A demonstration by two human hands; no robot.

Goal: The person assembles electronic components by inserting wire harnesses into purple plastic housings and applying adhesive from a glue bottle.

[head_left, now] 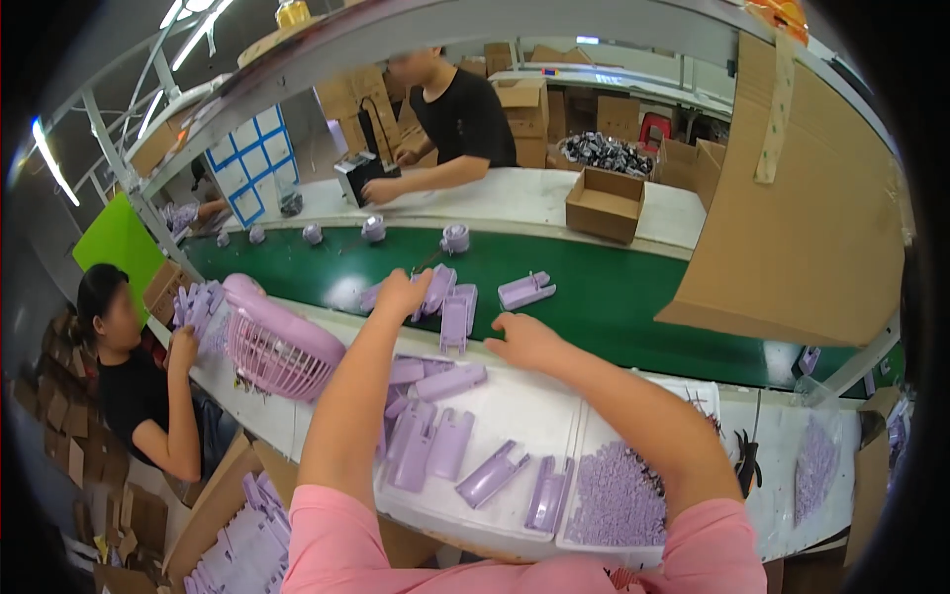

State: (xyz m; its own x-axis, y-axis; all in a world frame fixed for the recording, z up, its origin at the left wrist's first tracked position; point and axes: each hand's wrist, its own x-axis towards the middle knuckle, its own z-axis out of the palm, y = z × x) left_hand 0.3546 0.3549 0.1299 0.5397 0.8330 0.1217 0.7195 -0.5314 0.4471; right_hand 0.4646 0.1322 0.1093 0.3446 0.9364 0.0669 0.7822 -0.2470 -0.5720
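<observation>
My left hand (398, 295) reaches over the green conveyor belt, its fingers apart against a small heap of lilac plastic housings (435, 289). Its fingertips partly hide the pieces, and no firm hold shows. One open-sided housing (456, 319) rests at the belt's near edge, between my hands. My right hand (526, 342) hovers by that same edge with fingers apart and nothing in it. Beyond it a single lilac housing (526, 290) lies on the belt. More housings (450, 444) sit in a white tray (515, 406) under my forearms.
Small lilac parts fill a white bin (616, 495) at right, near black pliers (749, 463). A lilac fan cage (282, 346) stands left. Round lilac parts (455, 239) line the belt (604, 317). Cardboard (782, 198) hangs at right. One co-worker (460, 119) is across, another (148, 396) left.
</observation>
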